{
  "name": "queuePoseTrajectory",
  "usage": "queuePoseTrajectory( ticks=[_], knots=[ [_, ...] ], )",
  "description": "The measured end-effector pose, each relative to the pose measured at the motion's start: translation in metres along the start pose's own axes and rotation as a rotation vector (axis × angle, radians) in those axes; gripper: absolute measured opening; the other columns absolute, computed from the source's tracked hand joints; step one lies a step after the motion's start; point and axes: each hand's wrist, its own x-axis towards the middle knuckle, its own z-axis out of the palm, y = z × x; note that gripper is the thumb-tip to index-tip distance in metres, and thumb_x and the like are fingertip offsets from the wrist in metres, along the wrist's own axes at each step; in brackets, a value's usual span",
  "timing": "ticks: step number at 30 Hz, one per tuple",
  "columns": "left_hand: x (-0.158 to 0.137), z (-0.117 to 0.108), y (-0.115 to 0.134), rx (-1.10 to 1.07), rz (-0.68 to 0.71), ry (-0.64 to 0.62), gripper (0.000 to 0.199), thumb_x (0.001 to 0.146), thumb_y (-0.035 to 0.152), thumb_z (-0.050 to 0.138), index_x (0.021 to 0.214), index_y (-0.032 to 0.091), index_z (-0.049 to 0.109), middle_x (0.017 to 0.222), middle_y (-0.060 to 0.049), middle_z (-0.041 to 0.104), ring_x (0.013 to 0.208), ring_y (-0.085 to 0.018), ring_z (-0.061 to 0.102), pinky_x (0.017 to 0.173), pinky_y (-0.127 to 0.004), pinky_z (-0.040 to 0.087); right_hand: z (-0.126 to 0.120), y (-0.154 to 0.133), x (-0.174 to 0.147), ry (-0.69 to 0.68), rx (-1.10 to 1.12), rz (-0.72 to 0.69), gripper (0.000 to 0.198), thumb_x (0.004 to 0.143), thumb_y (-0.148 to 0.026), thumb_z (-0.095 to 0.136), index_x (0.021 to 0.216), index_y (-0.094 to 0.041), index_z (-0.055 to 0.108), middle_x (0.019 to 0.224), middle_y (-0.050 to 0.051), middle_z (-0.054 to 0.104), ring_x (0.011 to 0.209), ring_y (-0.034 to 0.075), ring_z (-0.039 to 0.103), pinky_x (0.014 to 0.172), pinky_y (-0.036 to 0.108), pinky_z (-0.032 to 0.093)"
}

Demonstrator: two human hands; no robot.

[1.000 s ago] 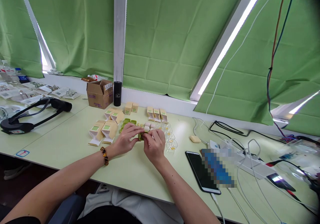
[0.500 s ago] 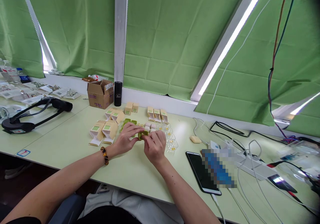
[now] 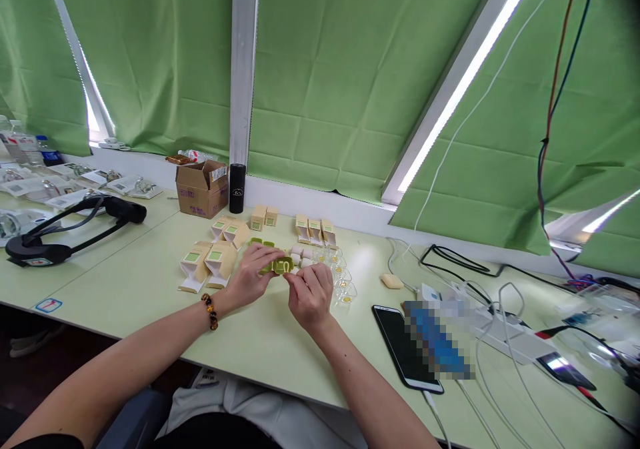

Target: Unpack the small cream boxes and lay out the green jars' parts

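Note:
My left hand (image 3: 253,275) is closed on a small green plastic case (image 3: 283,266), held up over the table with its hollow side showing. My right hand (image 3: 311,295) is pinched at the case's near right edge; a thin pale strip shows there, but what the fingertips grip is too small to make out. Just behind the hands lie more green pieces (image 3: 265,243), partly hidden by my left hand. To the right of them sit several pale pink-white small pieces (image 3: 301,254) and clear plastic cups with yellow centres (image 3: 346,293).
Opened kraft boxes (image 3: 220,262) stand left of my hands, with more boxes (image 3: 314,230) behind. A cardboard carton (image 3: 201,192) and black cylinder (image 3: 237,189) stand by the wall. At right are a phone (image 3: 403,345), power strip (image 3: 515,335) and cables. A black headset (image 3: 75,229) lies left.
The green case has turned in my left hand, so its hollow side faces me more. My right fingertips have drawn slightly down at its edge, and a pale strip now shows.

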Motion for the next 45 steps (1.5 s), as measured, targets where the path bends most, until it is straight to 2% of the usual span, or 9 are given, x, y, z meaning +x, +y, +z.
queuePoseTrajectory(
  ticks=[5,11,15,19,23,31,37,42,45],
  knots=[
    [0.004,-0.008,-0.007,-0.027,-0.237,0.087,0.044,0.089,0.013,0.071,0.131,0.025,0.066,0.120,-0.008,0.072,0.116,-0.026,0.061,0.099,-0.045,0.055,0.002,0.000,-0.004,0.011,0.046,0.066,0.014,0.097,-0.013,0.066,0.088,-0.023,0.070,0.074,0.003,0.061,0.079,0.021,0.053,0.075,0.037,0.041],
    [0.011,-0.013,-0.006,-0.132,-0.498,0.154,0.026,0.092,0.030,0.072,0.116,0.024,0.067,0.118,-0.007,0.071,0.106,-0.022,0.065,0.091,-0.037,0.053,0.016,0.010,-0.016,-0.190,0.054,0.181,0.015,0.096,-0.012,0.065,0.087,-0.022,0.070,0.088,0.004,0.071,0.093,0.023,0.055,0.080,0.036,0.040],
    [0.015,-0.012,-0.004,-0.360,-0.639,0.156,0.031,0.091,0.047,0.074,0.107,0.023,0.062,0.101,-0.005,0.072,0.088,-0.019,0.067,0.077,-0.031,0.051,0.028,0.016,-0.026,-0.337,-0.003,0.224,0.015,0.094,-0.011,0.068,0.085,-0.023,0.072,0.091,0.004,0.072,0.097,0.024,0.053,0.082,0.036,0.038],
    [0.019,-0.012,-0.001,-0.657,-0.753,0.184,0.044,0.089,0.063,0.071,0.091,0.021,0.059,0.084,-0.003,0.070,0.077,-0.018,0.068,0.069,-0.029,0.050,0.034,0.018,-0.032,-0.379,-0.035,0.274,0.013,0.091,-0.012,0.071,0.085,-0.023,0.074,0.101,0.005,0.072,0.105,0.025,0.051,0.086,0.037,0.037],
    [0.021,-0.012,-0.003,-0.833,-0.857,0.225,0.050,0.084,0.066,0.074,0.080,0.020,0.057,0.078,-0.005,0.072,0.078,-0.021,0.072,0.066,-0.029,0.047,0.034,0.018,-0.030,-0.432,-0.042,0.284,0.013,0.089,-0.012,0.074,0.084,-0.024,0.076,0.104,0.005,0.071,0.108,0.026,0.049,0.087,0.038,0.036],
    [0.018,-0.012,-0.011,-1.018,-1.020,0.257,0.046,0.084,0.062,0.074,0.087,0.020,0.057,0.072,-0.008,0.076,0.068,-0.021,0.069,0.064,-0.031,0.039,0.047,0.020,-0.019,-0.552,-0.095,0.312,0.014,0.085,-0.010,0.074,0.082,-0.023,0.078,0.105,0.007,0.070,0.111,0.027,0.048,0.089,0.040,0.036],
    [0.019,-0.016,-0.012,-0.845,-0.899,0.213,0.044,0.087,0.062,0.072,0.084,0.020,0.059,0.076,-0.004,0.071,0.073,-0.022,0.071,0.066,-0.031,0.042,0.053,0.021,-0.030,-0.568,-0.137,0.316,0.014,0.083,-0.010,0.075,0.078,-0.023,0.078,0.104,0.008,0.070,0.110,0.027,0.047,0.091,0.041,0.034],
    [0.014,-0.019,-0.017,-0.168,-0.561,-0.042,0.026,0.086,0.046,0.078,0.083,0.022,0.069,0.086,-0.005,0.071,0.088,-0.026,0.065,0.083,-0.040,0.047,0.053,0.023,-0.033,-0.572,-0.146,0.283,0.012,0.086,-0.014,0.074,0.080,-0.024,0.079,0.102,0.008,0.069,0.111,0.028,0.046,0.092,0.041,0.033],
    [0.010,-0.021,-0.017,0.122,-0.365,-0.225,0.006,0.086,0.029,0.076,0.083,0.024,0.076,0.102,-0.007,0.076,0.111,-0.032,0.060,0.099,-0.050,0.041,0.054,0.022,-0.032,-0.583,-0.160,0.283,0.012,0.086,-0.015,0.074,0.079,-0.023,0.080,0.101,0.008,0.068,0.108,0.027,0.045,0.091,0.041,0.033]
  ],
)
